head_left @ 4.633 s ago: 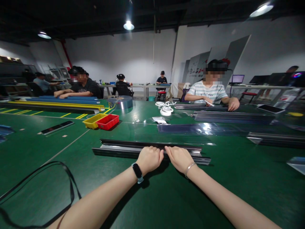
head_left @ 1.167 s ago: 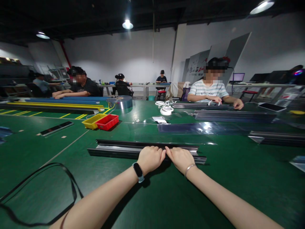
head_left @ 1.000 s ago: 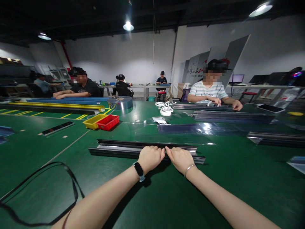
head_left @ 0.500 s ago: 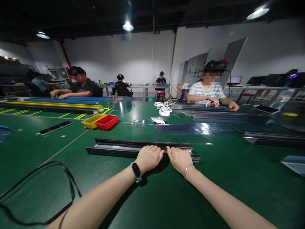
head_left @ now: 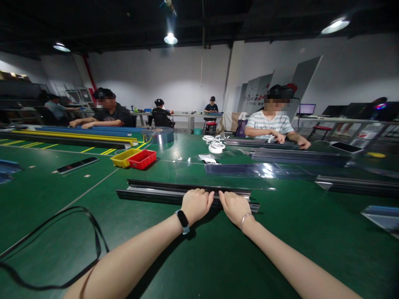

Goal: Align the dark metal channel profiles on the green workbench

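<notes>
A long black channel profile [head_left: 149, 193] with a pale inner strip lies crosswise on the green table. My left hand [head_left: 195, 206] is closed over its right half, with the thumb along the inner side. Close beside it, my right hand [head_left: 234, 207] is closed over the same profile near its right end. A small gap separates the two thumbs. The fingertips of both hands are hidden behind the profile and the knuckles.
Beyond the profile lie a clear plastic strip [head_left: 240, 169], a yellow bin [head_left: 123, 159], a red bin [head_left: 142, 159] and white coils [head_left: 216, 147]. A phone [head_left: 77, 165] and a black strap [head_left: 96, 232] are at left. More profiles [head_left: 358, 185] lie right. Co-workers sit across the table.
The view has shifted slightly. Both hands stay on the channel profile; my left thumb stands a little more upright than before.
</notes>
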### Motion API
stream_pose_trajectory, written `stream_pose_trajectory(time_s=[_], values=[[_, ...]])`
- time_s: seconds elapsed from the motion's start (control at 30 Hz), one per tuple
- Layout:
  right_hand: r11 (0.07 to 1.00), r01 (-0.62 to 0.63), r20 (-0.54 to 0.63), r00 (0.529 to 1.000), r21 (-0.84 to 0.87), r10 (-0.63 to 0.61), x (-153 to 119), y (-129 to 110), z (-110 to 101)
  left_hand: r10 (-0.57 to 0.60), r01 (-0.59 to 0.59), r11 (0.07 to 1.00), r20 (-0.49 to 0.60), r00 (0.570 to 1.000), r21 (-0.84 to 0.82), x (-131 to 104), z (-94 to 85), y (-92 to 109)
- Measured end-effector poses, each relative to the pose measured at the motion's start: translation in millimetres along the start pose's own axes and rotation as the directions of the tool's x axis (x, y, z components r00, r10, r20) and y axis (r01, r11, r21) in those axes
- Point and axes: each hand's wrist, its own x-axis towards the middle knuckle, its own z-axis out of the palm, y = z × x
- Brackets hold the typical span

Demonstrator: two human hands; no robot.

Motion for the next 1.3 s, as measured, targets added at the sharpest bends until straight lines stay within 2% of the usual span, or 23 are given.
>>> stream_pose_trajectory(time_s=[0.13,0.43,0.67,0.83,1.03,1.3], values=[[0.999,0.040,-0.018,0.999,0.030,-0.040,-1.8,0.3,-2.9,0.025,-0.025,1.000,-0.044,0.999,-0.001,-0.3,0.3,0.3],[0.998,0.057,0.058,0.997,0.032,-0.059,-0.6,-0.6,-5.8,0.071,-0.071,0.997,-0.018,0.997,0.005,0.0,3.6,-1.1],[0.998,0.046,0.054,0.998,-0.031,-0.044,0.0,-2.5,-6.2,0.046,-0.046,0.999,0.019,0.999,0.012,2.6,1.8,2.7],[0.997,0.064,0.097,0.993,-0.038,-0.060,-0.3,-1.3,-10.0,0.035,-0.035,0.999,0.014,0.999,0.007,3.3,-0.3,4.5],[0.998,0.052,0.053,0.997,-0.044,-0.049,-1.0,-0.6,-13.6,0.036,-0.036,0.999,-0.004,0.999,0.030,0.9,-0.2,3.6],[0.998,0.062,0.052,0.997,-0.009,-0.062,-1.4,1.4,-11.9,0.186,-0.186,0.982,-0.004,0.983,-0.033,0.8,-1.0,2.8]])
